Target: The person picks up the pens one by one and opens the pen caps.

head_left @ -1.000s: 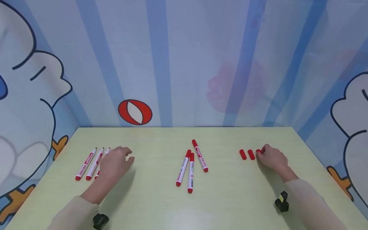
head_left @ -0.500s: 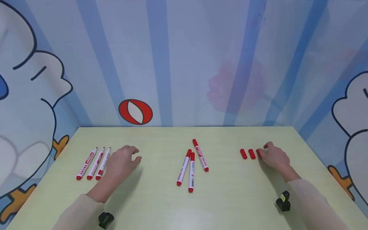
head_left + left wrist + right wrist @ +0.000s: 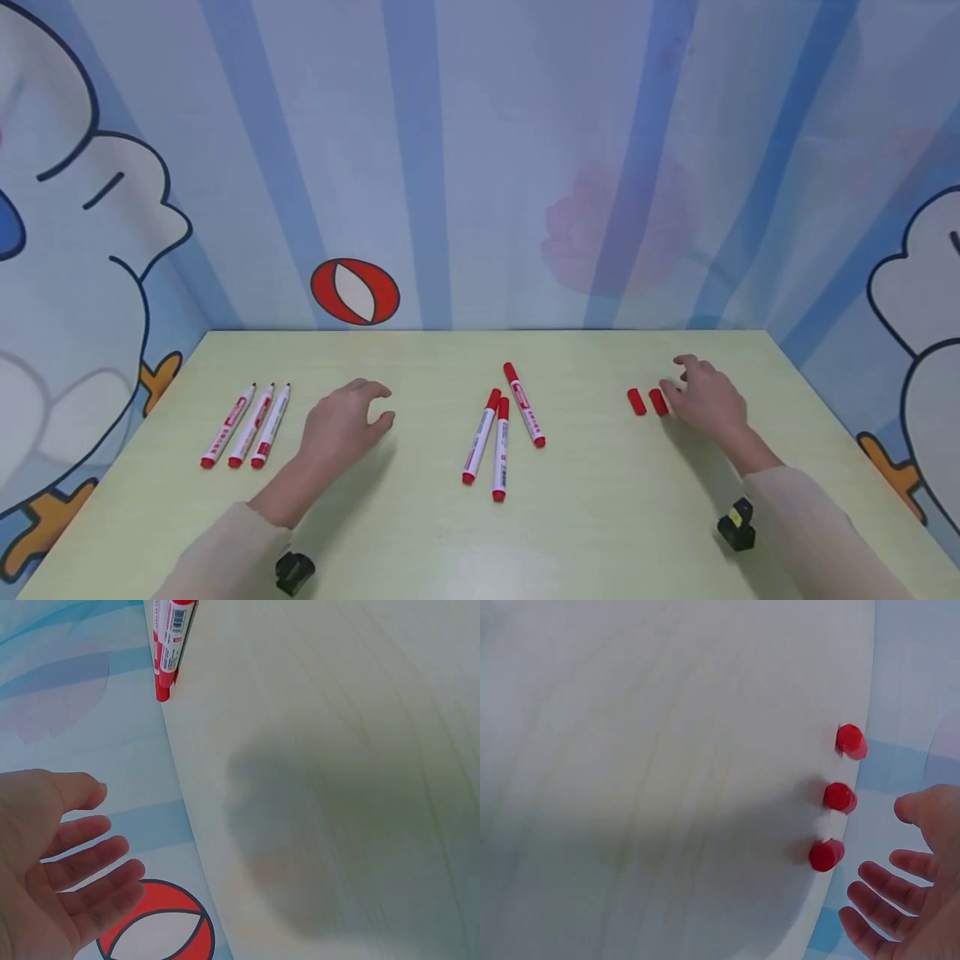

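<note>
My left hand (image 3: 341, 429) hovers over the table with fingers spread, between two groups of markers, holding nothing. To its left lie three uncapped markers (image 3: 228, 427), white with red ends, their dark tips pointing away. To its right are three capped red markers (image 3: 481, 437), partly seen in the left wrist view as red-and-white barrels (image 3: 176, 641). My right hand (image 3: 708, 400) is raised beside the red marker caps (image 3: 637, 402), its fingers parted. In the right wrist view three caps (image 3: 840, 796) lie in a row, apart from that hand; in the head view it hides one.
The pale table (image 3: 585, 517) ends at a blue striped backdrop (image 3: 487, 167) with printed cartoon shapes. A red and white oval (image 3: 355, 292) is printed on it behind the table. Black wrist cameras (image 3: 737, 525) sit below both sleeves.
My left hand has moved right, away from the uncapped markers, uncovering the third one. My right hand has let go of the rightmost cap and lifted, its fingers opening.
</note>
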A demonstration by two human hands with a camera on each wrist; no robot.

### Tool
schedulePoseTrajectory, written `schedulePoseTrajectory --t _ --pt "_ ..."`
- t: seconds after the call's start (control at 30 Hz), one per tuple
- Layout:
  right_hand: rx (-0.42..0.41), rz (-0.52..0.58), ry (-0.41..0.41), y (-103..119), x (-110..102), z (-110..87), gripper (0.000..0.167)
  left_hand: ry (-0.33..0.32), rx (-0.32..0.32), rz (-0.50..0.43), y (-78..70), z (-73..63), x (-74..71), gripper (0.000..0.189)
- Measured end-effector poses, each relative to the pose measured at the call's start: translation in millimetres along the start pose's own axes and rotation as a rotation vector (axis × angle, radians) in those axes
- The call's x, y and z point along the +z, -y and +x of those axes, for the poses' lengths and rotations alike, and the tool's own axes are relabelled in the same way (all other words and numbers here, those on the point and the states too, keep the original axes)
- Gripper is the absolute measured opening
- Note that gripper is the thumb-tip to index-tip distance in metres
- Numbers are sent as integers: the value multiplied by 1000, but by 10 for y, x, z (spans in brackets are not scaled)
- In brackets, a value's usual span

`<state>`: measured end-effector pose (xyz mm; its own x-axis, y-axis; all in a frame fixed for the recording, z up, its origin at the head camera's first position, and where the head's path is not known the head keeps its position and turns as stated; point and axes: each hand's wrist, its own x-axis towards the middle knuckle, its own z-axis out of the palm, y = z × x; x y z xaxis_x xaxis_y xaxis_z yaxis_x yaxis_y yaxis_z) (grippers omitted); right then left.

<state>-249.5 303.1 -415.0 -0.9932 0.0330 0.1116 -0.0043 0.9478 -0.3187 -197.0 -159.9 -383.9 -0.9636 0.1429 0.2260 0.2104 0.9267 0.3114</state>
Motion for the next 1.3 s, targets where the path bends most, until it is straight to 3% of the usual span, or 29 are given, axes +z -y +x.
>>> schedulePoseTrajectory --t 0.43,0.83,1.1,1.3 --pt "-246 -1 -27 321 23 -33 49 0 78 -88 -239 -14 138 35" --pt "-466 -47 -132 616 92 -104 43 67 68 -114 -490 -22 275 40" --pt "-530 -22 -152 790 107 -172 46 144 52 -90 -607 -8 356 43" --pt "-528 -29 -146 881 101 -196 48 186 48 -87 -667 44 417 48"
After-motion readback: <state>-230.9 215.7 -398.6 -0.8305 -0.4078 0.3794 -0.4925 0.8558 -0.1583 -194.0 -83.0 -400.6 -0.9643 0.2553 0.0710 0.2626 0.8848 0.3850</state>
